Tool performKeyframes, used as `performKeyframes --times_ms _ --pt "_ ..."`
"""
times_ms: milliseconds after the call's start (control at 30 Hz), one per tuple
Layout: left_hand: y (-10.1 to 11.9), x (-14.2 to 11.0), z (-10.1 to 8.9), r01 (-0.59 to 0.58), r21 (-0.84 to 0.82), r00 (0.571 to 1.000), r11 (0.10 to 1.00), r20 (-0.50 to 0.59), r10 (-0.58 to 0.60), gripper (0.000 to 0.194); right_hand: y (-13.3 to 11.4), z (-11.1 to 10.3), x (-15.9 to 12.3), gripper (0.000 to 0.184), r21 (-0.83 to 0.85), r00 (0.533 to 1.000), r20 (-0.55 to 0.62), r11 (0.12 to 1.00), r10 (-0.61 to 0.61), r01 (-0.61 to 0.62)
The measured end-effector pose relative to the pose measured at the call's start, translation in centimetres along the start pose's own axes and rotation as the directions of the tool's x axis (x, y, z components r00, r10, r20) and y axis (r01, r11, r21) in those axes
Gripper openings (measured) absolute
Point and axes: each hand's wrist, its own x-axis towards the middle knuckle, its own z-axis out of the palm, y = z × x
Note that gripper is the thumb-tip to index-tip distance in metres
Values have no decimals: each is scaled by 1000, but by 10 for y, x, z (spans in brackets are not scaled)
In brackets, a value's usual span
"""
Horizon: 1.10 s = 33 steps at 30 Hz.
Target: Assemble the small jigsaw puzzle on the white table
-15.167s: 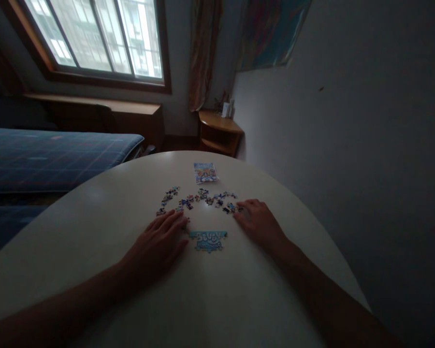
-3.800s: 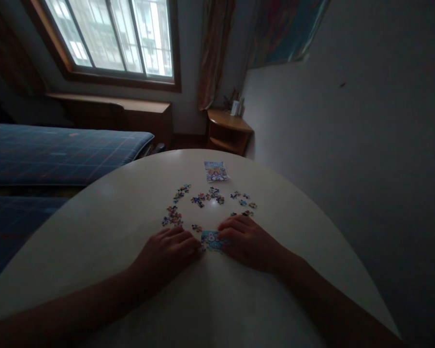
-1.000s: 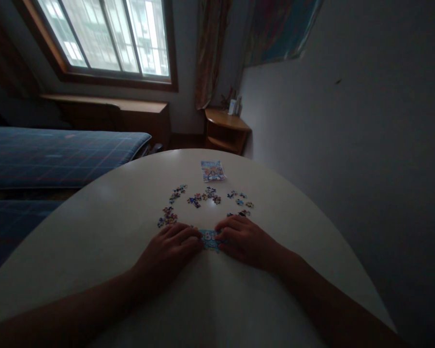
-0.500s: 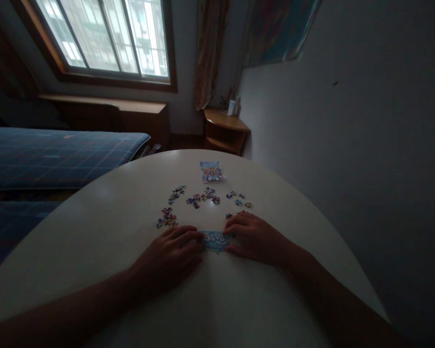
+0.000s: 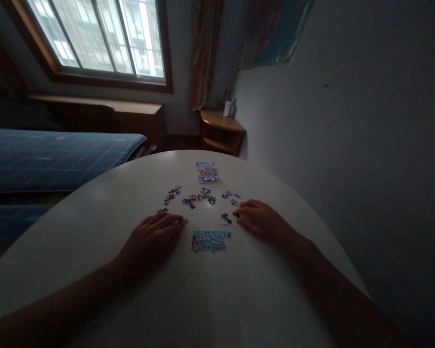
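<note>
A joined strip of jigsaw puzzle (image 5: 210, 240), light blue with white lettering, lies flat on the white round table (image 5: 217, 299). To its left, my left hand (image 5: 152, 239) rests palm down with fingers stretched forward, partly covering loose pieces. My right hand (image 5: 259, 220) sits to the upper right of the strip, thumb and fingers apart, its fingertips by a few small loose pieces (image 5: 226, 219); a dark piece shows at those fingertips. Both hands are open, though the undersides of the fingers are hidden.
Several loose puzzle pieces form small clusters: a left one (image 5: 172, 194), a middle one (image 5: 205, 195) and a right one (image 5: 232, 195). A printed picture sheet (image 5: 208, 172) lies farther back. Beyond the table stand a plaid mattress (image 5: 61, 159) and a corner shelf (image 5: 223, 121); a wall (image 5: 348, 154) rises at right.
Both hands have come off the puzzle strip and moved apart, the left toward the left, the right up toward the loose pieces. More of the strip shows. The view has shifted slightly.
</note>
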Motion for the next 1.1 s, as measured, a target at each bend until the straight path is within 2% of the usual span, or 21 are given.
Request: performKeyframes --times_ms 133,233,367,467,567,733,1100 --pt "-2 0 2 43 30 999 999 17 -44 32 2 2 0 22 23 1000 4 999 22 -22" --pt "0 1 2 32 5 999 999 -1 -32 31 5 -1 -1 23 24 999 9 999 41 -41" --pt "6 2 0 -97 -112 995 989 -17 96 30 11 -7 -3 28 17 993 -18 994 112 -112" --pt "11 1 -1 -189 -172 979 967 41 199 33 15 -11 -4 28 22 988 -26 988 155 -155" --pt "12 1 -3 -227 -205 964 952 92 249 33 16 -13 -5 26 5 982 -14 983 186 -186" --pt "10 2 -3 -220 -244 963 944 102 250 33 13 -14 -4 24 -2 979 -8 979 205 -205" --pt "11 1 -3 -231 -236 958 944 115 263 33 9 -6 0 11 9 959 -82 962 272 -273"
